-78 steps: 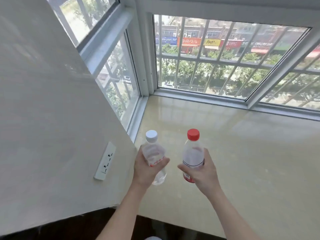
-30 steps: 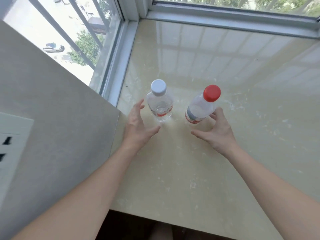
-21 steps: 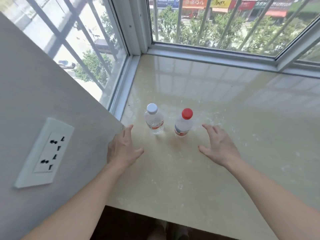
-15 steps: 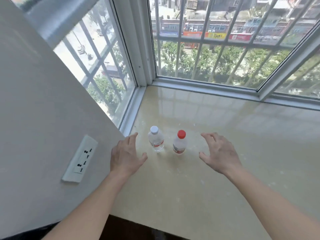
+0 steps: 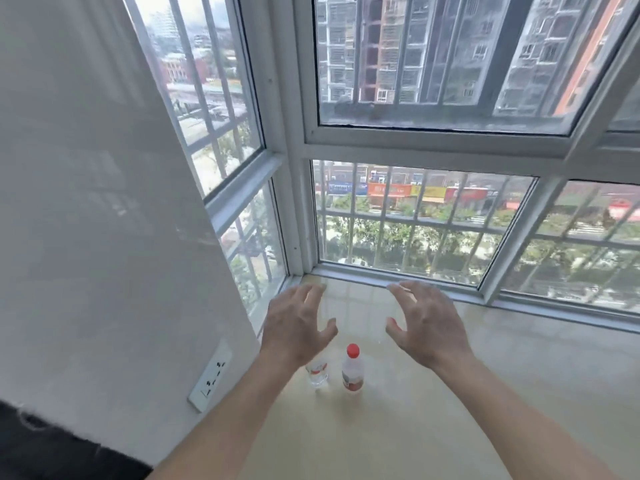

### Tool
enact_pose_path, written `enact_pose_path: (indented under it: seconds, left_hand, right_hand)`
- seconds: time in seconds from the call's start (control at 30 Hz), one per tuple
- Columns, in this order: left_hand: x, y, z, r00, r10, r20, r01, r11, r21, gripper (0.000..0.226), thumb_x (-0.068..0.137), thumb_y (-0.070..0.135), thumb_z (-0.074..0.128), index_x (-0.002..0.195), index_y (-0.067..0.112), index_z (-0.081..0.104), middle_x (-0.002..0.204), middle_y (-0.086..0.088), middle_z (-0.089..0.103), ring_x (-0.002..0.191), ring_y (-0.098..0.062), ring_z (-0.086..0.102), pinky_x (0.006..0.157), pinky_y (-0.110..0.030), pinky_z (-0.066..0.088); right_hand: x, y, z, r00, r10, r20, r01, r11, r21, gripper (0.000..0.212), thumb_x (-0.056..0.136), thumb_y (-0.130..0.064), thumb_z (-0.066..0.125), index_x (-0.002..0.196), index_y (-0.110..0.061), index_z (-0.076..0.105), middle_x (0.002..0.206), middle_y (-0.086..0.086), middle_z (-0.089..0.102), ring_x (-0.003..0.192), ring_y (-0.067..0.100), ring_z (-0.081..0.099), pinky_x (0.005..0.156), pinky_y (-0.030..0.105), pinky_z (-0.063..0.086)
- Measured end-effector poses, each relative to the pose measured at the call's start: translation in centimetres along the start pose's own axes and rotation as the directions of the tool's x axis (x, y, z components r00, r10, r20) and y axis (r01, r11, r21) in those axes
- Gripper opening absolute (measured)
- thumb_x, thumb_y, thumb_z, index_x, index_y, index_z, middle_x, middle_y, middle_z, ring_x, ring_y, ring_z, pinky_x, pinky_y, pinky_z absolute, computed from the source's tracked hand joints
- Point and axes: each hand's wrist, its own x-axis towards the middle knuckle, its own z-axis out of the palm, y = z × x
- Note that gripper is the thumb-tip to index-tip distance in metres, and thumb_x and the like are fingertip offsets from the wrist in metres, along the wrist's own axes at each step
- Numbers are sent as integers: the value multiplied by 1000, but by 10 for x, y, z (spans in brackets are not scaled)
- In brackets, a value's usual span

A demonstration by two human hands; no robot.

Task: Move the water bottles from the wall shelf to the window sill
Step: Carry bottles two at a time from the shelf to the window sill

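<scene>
Two clear water bottles stand upright side by side on the beige window sill [image 5: 519, 382]. The red-capped bottle [image 5: 352, 369] is fully in view. The other bottle [image 5: 317, 373] shows only its lower body; my left wrist hides its cap. My left hand [image 5: 298, 327] hovers above the bottles with fingers spread, holding nothing. My right hand [image 5: 424, 323] hovers to the right of them, also spread and empty. Neither hand touches a bottle.
A white wall [image 5: 97, 237] closes the left side, with a wall socket [image 5: 210, 375] low on it near the sill's corner. Barred windows [image 5: 415, 223] run along the sill's back and left edges. The sill stretches wide to the right.
Both hands let go of the bottles on the sill and have lifted away, fingers spread. The camera has tilted upward, so the bottles now sit lower in view.
</scene>
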Motion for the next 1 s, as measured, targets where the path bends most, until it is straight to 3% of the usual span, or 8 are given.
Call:
enact_pose_path:
  seconds: [0.27, 0.5, 0.73, 1.0]
  left_hand:
    - [8, 47, -8, 982, 190, -19, -190, 982, 10, 68, 83, 59, 37, 140, 25, 48, 138, 5, 55, 126, -20, 50, 108, -40, 37]
    - [14, 108, 1, 908, 420, -7, -419, 905, -74, 65, 83, 60, 41, 136, 26, 52, 133, 5, 59, 122, -21, 54, 103, -41, 41]
    - [-2, 183, 7, 730, 683, -3, -671, 717, -188, 65, 80, 62, 41, 134, 27, 54, 130, 6, 61, 122, -20, 54, 102, -40, 41]
    - [-70, 272, 8, 435, 900, -25, -855, 404, -327, 64, 79, 60, 44, 132, 26, 55, 130, 4, 61, 122, -24, 54, 101, -44, 41]
  right_hand:
    - [-36, 16, -34, 992, 87, -93, -90, 995, -37, 53, 77, -43, 63, 125, -20, 64, 117, 6, 66, 111, 31, 62, 98, 47, 50]
    - [-94, 45, -58, 932, 337, -137, -351, 931, -96, 58, 78, -48, 46, 127, -21, 62, 121, 5, 64, 115, 28, 60, 104, 48, 47]
    - [-190, 54, -83, 758, 613, -223, -648, 744, -160, 57, 77, -46, 54, 127, -19, 62, 122, 6, 64, 114, 28, 59, 104, 46, 47]
    - [-320, 32, -111, 469, 839, -278, -881, 419, -221, 58, 81, -44, 52, 132, -18, 58, 127, 7, 62, 119, 28, 56, 108, 45, 41]
